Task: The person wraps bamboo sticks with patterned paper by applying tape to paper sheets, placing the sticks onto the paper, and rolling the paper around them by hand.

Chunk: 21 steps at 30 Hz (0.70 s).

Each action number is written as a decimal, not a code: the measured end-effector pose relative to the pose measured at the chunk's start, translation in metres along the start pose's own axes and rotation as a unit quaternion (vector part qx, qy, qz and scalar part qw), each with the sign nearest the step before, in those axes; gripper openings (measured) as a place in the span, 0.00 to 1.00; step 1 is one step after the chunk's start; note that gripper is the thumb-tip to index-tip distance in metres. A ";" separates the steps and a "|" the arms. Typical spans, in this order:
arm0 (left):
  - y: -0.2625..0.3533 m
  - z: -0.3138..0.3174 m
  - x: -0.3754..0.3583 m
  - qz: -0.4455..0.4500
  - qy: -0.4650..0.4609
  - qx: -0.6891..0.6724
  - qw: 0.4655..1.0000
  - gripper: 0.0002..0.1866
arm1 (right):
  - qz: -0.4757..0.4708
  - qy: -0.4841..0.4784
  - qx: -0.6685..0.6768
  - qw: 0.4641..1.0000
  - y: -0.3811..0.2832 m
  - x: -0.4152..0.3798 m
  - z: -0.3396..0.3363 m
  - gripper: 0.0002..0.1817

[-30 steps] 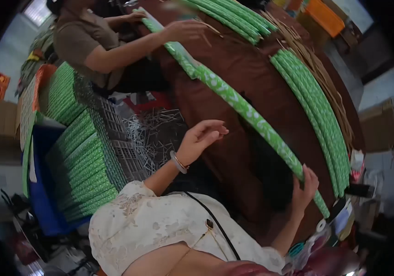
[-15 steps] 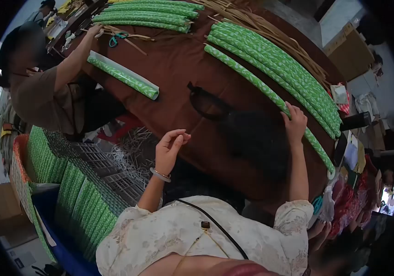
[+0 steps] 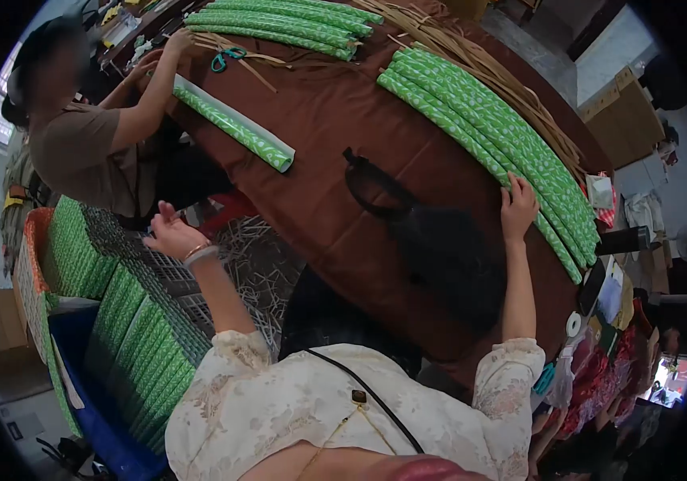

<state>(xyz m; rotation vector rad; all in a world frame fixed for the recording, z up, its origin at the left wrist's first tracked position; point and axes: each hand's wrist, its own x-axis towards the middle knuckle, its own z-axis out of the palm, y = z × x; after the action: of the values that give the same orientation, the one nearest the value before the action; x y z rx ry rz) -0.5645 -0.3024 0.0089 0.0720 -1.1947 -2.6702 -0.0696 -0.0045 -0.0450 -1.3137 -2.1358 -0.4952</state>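
Note:
My right hand (image 3: 519, 206) rests with bent fingers over the nearest long green roll (image 3: 558, 247), which has a white leaf pattern and lies against a pile of similar rolls (image 3: 484, 104). Off to the left, my left hand (image 3: 176, 234) is held in the air with fingers apart and nothing in it, a bracelet at the wrist. Below that hand stand many short green tubes (image 3: 139, 337) upright in a blue crate (image 3: 111, 429). Between my arms a black bag with a strap (image 3: 447, 248) lies on the brown tablecloth (image 3: 319, 192).
Across the corner a co-worker (image 3: 87, 144) reaches towards the table. Near them lie a partly unrolled green sheet (image 3: 235, 124), teal-handled scissors (image 3: 227, 58) and more green rolls (image 3: 279, 24). Brown strips (image 3: 512, 76) run along the far edge. A white tape roll (image 3: 573, 323) sits at right.
The nearest long roll has been pushed outward against the pile under my right hand. My left hand has swung left, away from the table, and its fingers have spread.

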 end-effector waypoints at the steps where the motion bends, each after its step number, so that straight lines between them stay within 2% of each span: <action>1: 0.003 0.012 -0.004 0.057 0.014 0.022 0.998 0.38 | 0.003 -0.002 -0.001 1.000 0.002 -0.002 0.003 0.18; 3: -0.002 0.039 -0.038 0.081 -0.101 0.041 0.991 0.30 | 0.002 0.022 0.032 0.999 0.007 -0.005 0.010 0.17; 4: -0.009 0.054 -0.063 0.025 -0.184 0.060 0.981 0.20 | 0.008 0.021 0.031 0.999 0.007 -0.004 0.011 0.17; 5: -0.020 0.063 -0.090 -0.021 -0.292 0.107 0.950 0.16 | 0.003 0.019 0.031 0.999 0.006 -0.003 0.010 0.17; 6: -0.031 0.070 -0.116 -0.069 -0.396 0.152 0.903 0.12 | -0.001 0.017 0.031 0.999 0.005 -0.003 0.008 0.16; 7: -0.038 0.081 -0.140 0.023 -0.519 0.289 0.804 0.09 | 0.006 0.015 0.039 0.999 0.001 -0.002 0.004 0.15; 8: -0.054 0.095 -0.160 0.125 -0.627 0.253 0.726 0.08 | 0.009 0.012 0.036 0.999 0.000 -0.004 0.005 0.15; 9: -0.064 0.107 -0.185 0.129 -0.670 0.273 0.678 0.11 | 0.010 0.021 0.032 0.999 -0.001 -0.004 0.006 0.15; 11: -0.114 0.126 -0.223 0.273 -0.719 0.248 0.589 0.15 | 0.009 0.036 0.035 0.999 -0.002 -0.002 0.004 0.14; 13: -0.141 0.147 -0.258 0.293 -0.760 0.278 0.510 0.23 | 0.014 0.027 0.044 0.999 -0.002 -0.002 0.001 0.14; 14: -0.158 0.154 -0.274 0.294 -0.760 0.275 0.509 0.23 | 0.017 0.018 0.055 0.998 -0.002 -0.002 0.001 0.13; 16: -0.182 0.166 -0.301 0.351 -0.763 0.343 0.420 0.28 | 0.003 0.040 0.047 0.998 -0.001 -0.003 0.002 0.13; 17: -0.187 0.172 -0.308 0.340 -0.773 0.397 0.360 0.32 | -0.002 0.046 0.042 0.998 0.000 -0.003 0.004 0.13; 21: -0.211 0.176 -0.304 0.373 -0.739 0.454 0.329 0.33 | 0.019 0.033 0.043 0.998 -0.001 -0.003 0.003 0.13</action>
<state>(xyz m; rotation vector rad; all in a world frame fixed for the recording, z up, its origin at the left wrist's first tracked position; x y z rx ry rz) -0.3282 0.0278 -0.0431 -2.3119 -1.9174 -0.2784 -0.0707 -0.0051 -0.0494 -1.2691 -2.0513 -0.4213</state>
